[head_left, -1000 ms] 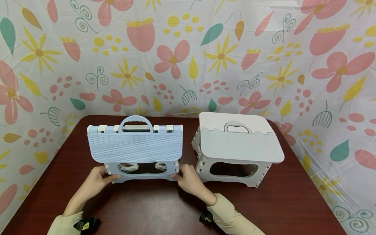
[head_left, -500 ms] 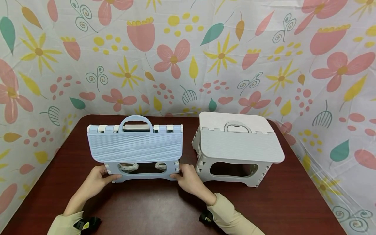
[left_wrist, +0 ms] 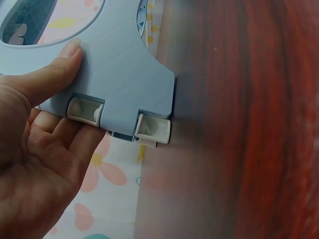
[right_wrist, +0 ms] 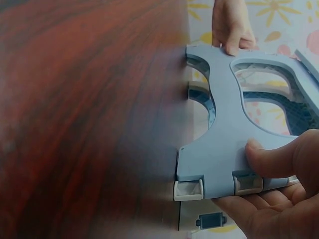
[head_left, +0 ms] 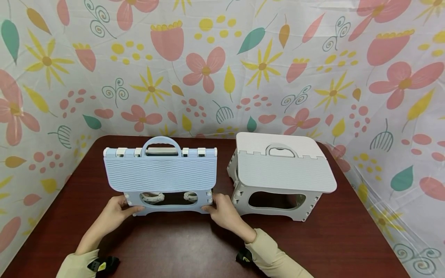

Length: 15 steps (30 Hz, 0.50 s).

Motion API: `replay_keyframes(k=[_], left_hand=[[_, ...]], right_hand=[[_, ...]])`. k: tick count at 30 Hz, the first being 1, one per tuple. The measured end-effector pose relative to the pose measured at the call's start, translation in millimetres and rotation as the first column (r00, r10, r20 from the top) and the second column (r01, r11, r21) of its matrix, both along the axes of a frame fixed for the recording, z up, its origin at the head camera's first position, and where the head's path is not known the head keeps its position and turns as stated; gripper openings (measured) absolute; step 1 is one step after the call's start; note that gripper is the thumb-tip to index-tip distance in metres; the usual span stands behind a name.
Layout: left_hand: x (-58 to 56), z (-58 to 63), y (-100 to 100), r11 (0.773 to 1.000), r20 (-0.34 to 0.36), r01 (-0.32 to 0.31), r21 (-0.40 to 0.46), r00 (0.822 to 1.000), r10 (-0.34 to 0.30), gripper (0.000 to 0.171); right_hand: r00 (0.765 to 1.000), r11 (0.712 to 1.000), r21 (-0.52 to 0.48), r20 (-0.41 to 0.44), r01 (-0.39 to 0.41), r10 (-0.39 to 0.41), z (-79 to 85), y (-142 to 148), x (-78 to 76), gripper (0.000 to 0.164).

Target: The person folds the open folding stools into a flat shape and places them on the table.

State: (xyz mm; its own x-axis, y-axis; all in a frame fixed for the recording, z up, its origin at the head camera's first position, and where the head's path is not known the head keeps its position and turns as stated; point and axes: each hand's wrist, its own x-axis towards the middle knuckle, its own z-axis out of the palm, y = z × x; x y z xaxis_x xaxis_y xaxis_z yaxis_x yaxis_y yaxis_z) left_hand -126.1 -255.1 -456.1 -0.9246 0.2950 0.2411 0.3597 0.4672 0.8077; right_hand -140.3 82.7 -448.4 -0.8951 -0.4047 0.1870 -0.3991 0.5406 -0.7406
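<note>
A light blue folding stool (head_left: 160, 173) stands partly folded on the left half of the table, its seat halves sloping down from a ridge with a carry handle. My left hand (head_left: 112, 216) grips the lower left end of its front leg panel, thumb on the front face and fingers behind. At the opposite end my right hand (head_left: 224, 212) holds the same panel in the same way. In the left wrist view the thumb (left_wrist: 67, 62) lies flat near the oval cutout. White hinge clips (right_wrist: 188, 189) line the panel's edge in the right wrist view.
A white-grey folding stool (head_left: 285, 170) stands fully unfolded just right of the blue one, close to my right hand. Both are on a dark red wooden table (head_left: 180, 247). A flowered curtain (head_left: 205, 96) hangs behind the table and along its sides.
</note>
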Motion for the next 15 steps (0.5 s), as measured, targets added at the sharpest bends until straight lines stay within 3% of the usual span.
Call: replay_keyframes(k=[15], left_hand=[[0.4, 0.3, -0.1, 1.0, -0.004, -0.006, -0.001, 1.0, 0.006, 0.015]], right_hand=[[1.0, 1.0, 0.009, 0.005, 0.005, -0.005, 0.9, 0.0, 0.5, 0.012]])
